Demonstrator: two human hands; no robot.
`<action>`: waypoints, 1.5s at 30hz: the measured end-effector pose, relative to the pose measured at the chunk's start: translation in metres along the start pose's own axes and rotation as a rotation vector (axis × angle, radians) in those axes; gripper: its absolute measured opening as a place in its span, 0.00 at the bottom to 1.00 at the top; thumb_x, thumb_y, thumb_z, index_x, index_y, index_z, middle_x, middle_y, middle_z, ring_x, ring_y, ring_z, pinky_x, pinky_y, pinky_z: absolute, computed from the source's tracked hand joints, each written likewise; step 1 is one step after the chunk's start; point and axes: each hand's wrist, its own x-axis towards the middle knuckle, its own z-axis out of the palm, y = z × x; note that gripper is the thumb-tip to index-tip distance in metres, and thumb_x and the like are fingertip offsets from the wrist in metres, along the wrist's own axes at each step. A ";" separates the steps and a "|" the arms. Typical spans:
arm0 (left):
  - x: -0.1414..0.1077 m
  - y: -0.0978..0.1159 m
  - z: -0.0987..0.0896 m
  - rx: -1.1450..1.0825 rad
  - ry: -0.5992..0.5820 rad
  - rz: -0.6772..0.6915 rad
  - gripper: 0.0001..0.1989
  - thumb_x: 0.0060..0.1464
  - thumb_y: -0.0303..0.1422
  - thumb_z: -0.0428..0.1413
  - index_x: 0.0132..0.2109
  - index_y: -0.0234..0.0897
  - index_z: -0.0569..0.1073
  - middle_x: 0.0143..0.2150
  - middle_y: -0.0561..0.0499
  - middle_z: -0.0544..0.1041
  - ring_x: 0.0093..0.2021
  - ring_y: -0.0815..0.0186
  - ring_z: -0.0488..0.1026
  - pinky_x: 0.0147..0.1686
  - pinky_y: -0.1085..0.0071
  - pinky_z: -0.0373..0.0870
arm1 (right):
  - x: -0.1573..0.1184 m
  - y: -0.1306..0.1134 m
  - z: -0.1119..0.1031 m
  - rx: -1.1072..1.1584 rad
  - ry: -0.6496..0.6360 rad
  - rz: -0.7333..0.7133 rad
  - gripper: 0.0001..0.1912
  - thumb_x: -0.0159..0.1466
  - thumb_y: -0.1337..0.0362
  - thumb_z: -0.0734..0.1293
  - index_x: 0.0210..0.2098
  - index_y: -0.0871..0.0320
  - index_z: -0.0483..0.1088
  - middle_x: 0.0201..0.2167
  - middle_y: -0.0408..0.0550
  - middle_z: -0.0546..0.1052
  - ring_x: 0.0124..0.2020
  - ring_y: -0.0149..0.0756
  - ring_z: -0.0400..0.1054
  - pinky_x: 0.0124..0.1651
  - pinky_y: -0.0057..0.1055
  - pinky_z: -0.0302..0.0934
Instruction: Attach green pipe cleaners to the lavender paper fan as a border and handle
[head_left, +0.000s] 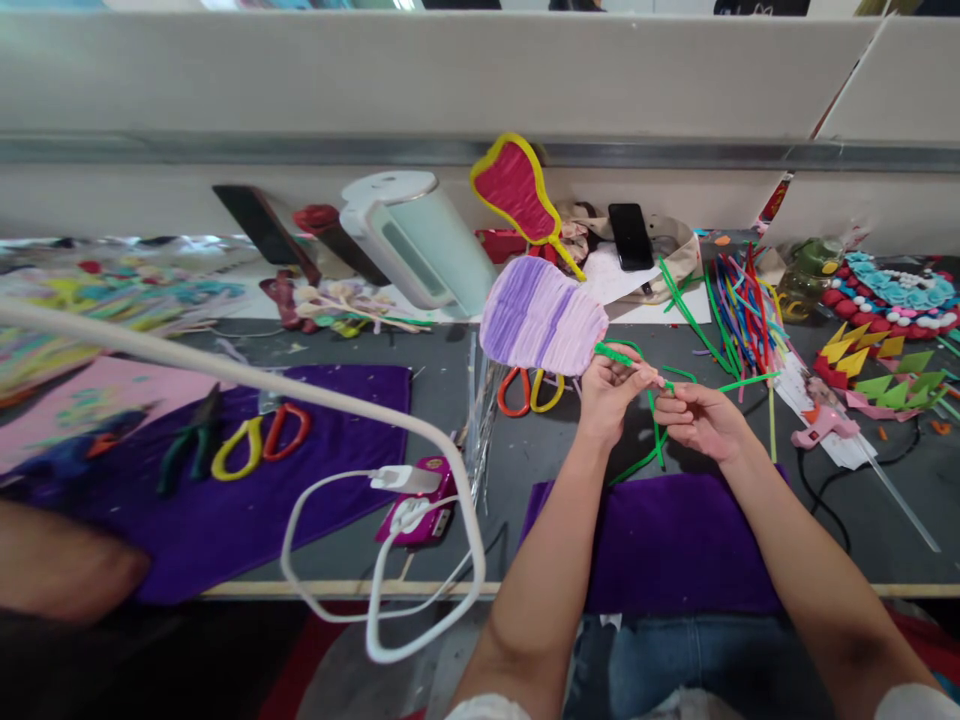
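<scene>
My left hand (611, 395) is closed round the stem of a fan-shaped craft piece (541, 318), covered in purple and pale pink chenille stems. Green wrapping shows on the stem just below the fan. In my right hand (701, 418), thumb and fingers pinch a green pipe cleaner (750, 382) near the stem's lower end; its free end sticks out to the right. The exact contact point is hidden by my fingers. More bent green pipe cleaners (651, 455) lie under my hands, above a folded purple cloth (679, 540).
A pink-and-yellow fan (517, 190) leans behind, near a phone (630, 237) and pitcher (420, 240). Right: pipe cleaner bundle (742, 310), pink glue gun (825, 425). Left: scissors (262, 445), pliers (191, 440), power adapter (420, 505), white cable (300, 385), another person's arm (67, 560).
</scene>
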 end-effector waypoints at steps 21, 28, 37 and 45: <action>-0.001 -0.001 0.004 0.039 0.082 0.065 0.20 0.38 0.34 0.71 0.34 0.36 0.69 0.27 0.54 0.77 0.26 0.68 0.77 0.32 0.72 0.75 | 0.005 0.004 0.004 0.205 0.143 0.033 0.15 0.55 0.61 0.73 0.28 0.58 0.62 0.19 0.33 0.56 0.18 0.20 0.47 0.15 0.14 0.47; 0.007 -0.004 -0.004 -0.069 0.165 -0.024 0.21 0.34 0.34 0.72 0.32 0.35 0.69 0.24 0.57 0.74 0.26 0.69 0.77 0.25 0.77 0.72 | 0.003 0.011 0.002 -0.645 0.525 -0.569 0.11 0.56 0.60 0.73 0.36 0.54 0.70 0.29 0.40 0.72 0.25 0.28 0.64 0.26 0.25 0.63; 0.006 -0.005 -0.005 -0.102 0.093 -0.205 0.21 0.34 0.33 0.71 0.33 0.34 0.69 0.23 0.57 0.73 0.23 0.71 0.75 0.24 0.78 0.71 | -0.006 0.006 -0.013 -1.564 0.415 -1.057 0.09 0.67 0.68 0.63 0.42 0.52 0.74 0.36 0.50 0.77 0.39 0.37 0.71 0.42 0.35 0.67; 0.004 -0.005 -0.003 -0.093 0.075 -0.181 0.22 0.34 0.32 0.72 0.35 0.34 0.69 0.24 0.58 0.73 0.27 0.68 0.77 0.27 0.75 0.73 | -0.007 0.007 -0.016 -1.786 0.421 -1.144 0.10 0.66 0.69 0.64 0.45 0.53 0.73 0.36 0.51 0.77 0.38 0.38 0.70 0.41 0.34 0.66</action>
